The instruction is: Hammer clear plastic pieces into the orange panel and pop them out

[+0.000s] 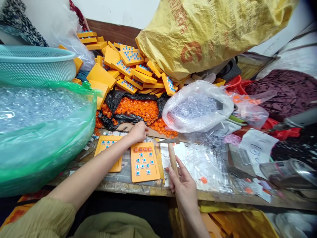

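Observation:
My right hand (183,181) is wrapped round the wooden handle of a small hammer (172,155), whose thin metal head points up and away from me. My left hand (138,132) is closed at the near edge of a heap of small orange caps (138,107); its fingertips are partly hidden. Below it lies a yellow-orange plastic panel (145,172) with a row of orange caps along its top and several blue-and-clear pieces under them. A second such panel (102,150) lies to the left, partly behind my left forearm.
A black plastic bag (109,124) surrounds the caps. Behind it, yellow-orange panels (141,76) are piled up. A green bag (49,132) of clear pieces bulges at left, under a light-blue basket (37,62). At right stand a white bag (170,117) of clear pieces and a glass (282,170).

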Motion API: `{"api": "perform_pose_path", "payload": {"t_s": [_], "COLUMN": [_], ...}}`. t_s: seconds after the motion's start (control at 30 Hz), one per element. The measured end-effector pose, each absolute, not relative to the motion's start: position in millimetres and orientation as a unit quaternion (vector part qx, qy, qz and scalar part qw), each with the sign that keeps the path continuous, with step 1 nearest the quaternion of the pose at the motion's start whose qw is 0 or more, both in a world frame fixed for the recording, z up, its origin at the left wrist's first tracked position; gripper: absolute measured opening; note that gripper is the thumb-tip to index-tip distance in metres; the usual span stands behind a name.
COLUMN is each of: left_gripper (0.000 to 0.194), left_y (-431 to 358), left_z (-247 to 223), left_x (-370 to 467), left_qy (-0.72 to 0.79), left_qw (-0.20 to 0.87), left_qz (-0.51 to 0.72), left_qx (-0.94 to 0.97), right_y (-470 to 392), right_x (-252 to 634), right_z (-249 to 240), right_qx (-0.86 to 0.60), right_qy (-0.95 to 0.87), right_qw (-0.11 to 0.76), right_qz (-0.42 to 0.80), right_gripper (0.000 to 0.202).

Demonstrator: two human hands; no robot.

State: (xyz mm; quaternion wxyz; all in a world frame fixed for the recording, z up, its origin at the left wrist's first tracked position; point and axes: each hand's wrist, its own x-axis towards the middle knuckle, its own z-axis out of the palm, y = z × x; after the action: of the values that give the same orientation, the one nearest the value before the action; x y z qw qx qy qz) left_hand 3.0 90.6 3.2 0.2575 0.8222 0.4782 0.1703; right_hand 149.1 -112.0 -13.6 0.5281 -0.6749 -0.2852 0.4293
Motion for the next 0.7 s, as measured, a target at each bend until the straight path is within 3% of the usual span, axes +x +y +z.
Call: {"api": "perform_pose_path", "payload": {"t_s": [0.17,0.4,0.7], "left_gripper": [0.020,0.044,0.059], "left_y": [78,4,-14], "left_z": [6,7,-12], "left_x": [0,-16,-13], "left_qy": [0.456,0.413,0.407], "left_qw": [0.259,0.283,0.215], "left_qz": [0.191,0.300,0.367], "left_qx": [0.830,0.812,0.808], "right_y": [-113,-136,-140], "right_x": [149,159,159], "right_z": [-8,-6,6], "right_qx": [-0.681,-0.686,-0.638], "right_qy": [-0.307,-0.528,-0.683], "right_qw": [0.519,0.451,0.337], "right_qz": [0.415,0.219,0.110], "right_gripper": [0.077,0.040,0.047]}}
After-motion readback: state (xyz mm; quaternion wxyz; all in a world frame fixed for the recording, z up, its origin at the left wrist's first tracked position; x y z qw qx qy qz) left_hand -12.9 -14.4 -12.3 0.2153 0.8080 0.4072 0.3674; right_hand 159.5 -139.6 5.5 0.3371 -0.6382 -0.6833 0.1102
